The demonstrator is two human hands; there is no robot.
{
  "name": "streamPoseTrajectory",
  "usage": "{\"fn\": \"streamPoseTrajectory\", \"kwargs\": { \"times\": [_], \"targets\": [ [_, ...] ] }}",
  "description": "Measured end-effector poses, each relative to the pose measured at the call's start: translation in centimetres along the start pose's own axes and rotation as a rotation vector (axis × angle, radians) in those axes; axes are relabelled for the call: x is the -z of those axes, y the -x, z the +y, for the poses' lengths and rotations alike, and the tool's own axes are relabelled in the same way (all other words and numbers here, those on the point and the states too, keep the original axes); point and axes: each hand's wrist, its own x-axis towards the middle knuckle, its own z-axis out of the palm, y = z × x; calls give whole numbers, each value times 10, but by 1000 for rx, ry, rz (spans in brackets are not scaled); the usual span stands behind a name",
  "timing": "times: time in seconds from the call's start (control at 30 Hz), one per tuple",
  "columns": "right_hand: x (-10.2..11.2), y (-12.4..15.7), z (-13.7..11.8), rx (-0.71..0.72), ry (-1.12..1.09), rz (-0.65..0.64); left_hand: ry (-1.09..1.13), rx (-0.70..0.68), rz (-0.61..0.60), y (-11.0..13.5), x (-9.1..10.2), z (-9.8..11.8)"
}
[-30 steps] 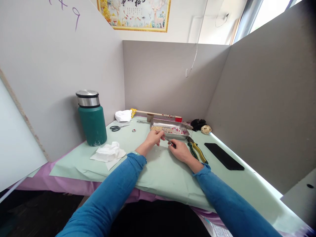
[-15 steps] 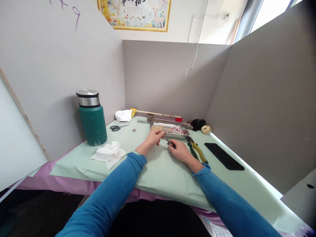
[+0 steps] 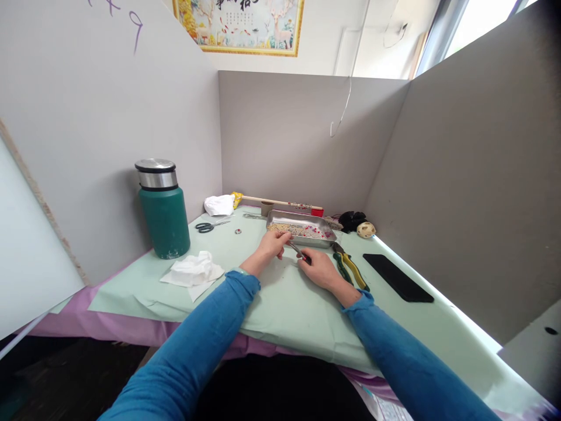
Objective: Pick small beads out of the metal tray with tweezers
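My left hand (image 3: pixel 272 244) rests on the green mat just in front of a metal tray (image 3: pixel 301 228) of small tan and pink beads, its fingers pinched on something too small to name. My right hand (image 3: pixel 319 268) is closed round small pliers (image 3: pixel 299 251), whose tips point up-left toward the left fingertips. Both sleeves are blue.
A green flask (image 3: pixel 163 210) stands at the left, with crumpled tissue (image 3: pixel 194 270) before it and black scissors (image 3: pixel 207 227) behind. Yellow-green pliers (image 3: pixel 348 266) and a black phone (image 3: pixel 398 277) lie to the right. Grey partition walls close in three sides.
My hands have barely moved; the left fingers and the plier tips shifted slightly up toward the tray's edge.
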Motion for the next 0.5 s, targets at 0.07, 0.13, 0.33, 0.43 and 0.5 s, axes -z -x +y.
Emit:
{"fn": "streamPoseTrajectory", "kwargs": {
  "times": [0.07,0.13,0.33,0.43,0.5],
  "targets": [
    [1,0,0,-1,-4,5,3,16,38,0,0,0],
    [1,0,-1,-6,-6,4,5,28,60,0,0,1],
    [2,0,-3,-31,-14,10,48,11,118,-1,0,3],
    [2,0,-3,-35,-5,5,51,15,117,-1,1,3],
    [2,0,-2,-37,3,6,45,20,116,-1,1,3]
  ]
}}
